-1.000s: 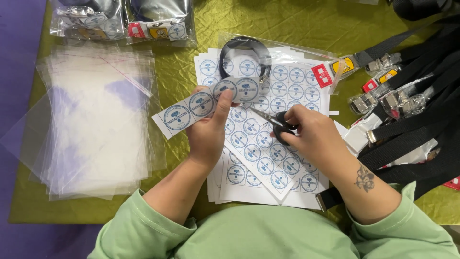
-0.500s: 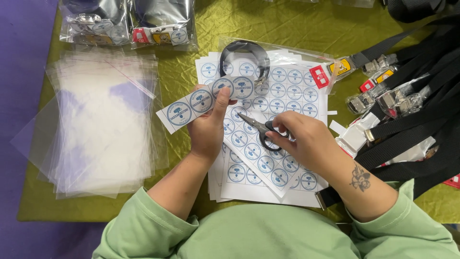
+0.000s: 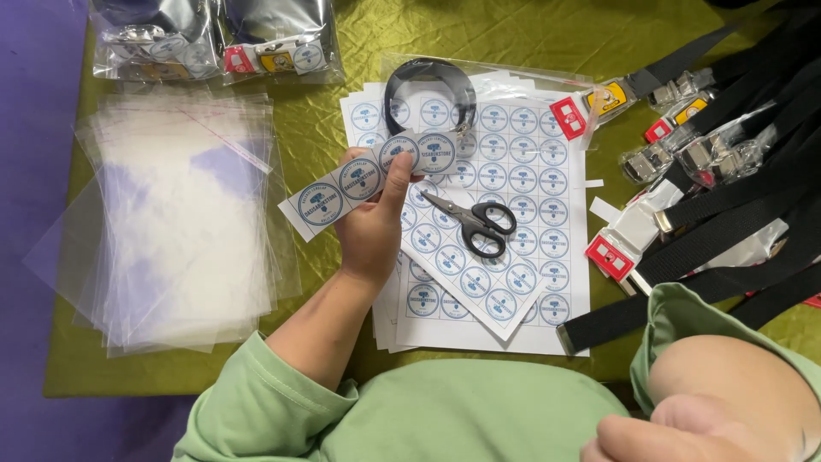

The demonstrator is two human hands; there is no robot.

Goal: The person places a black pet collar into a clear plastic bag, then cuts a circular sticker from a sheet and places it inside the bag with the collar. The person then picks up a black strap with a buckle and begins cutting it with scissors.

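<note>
My left hand holds up a cut paper strip printed with several round blue stickers, thumb pressed on its front. Black-handled scissors lie loose on the stack of sticker sheets, just right of that hand. My right hand is pulled back to the bottom right edge, near my body, only partly in view; its fingers look curled and I cannot tell whether anything is in them.
A pile of clear plastic bags lies at left on the green cloth. Black lanyard straps with metal clips crowd the right. A bagged coiled black strap rests on the sheets' top edge. Filled packets sit top left.
My right hand has set the scissors down on the sticker sheets and drawn back toward my body. The left hand keeps holding the strip.
</note>
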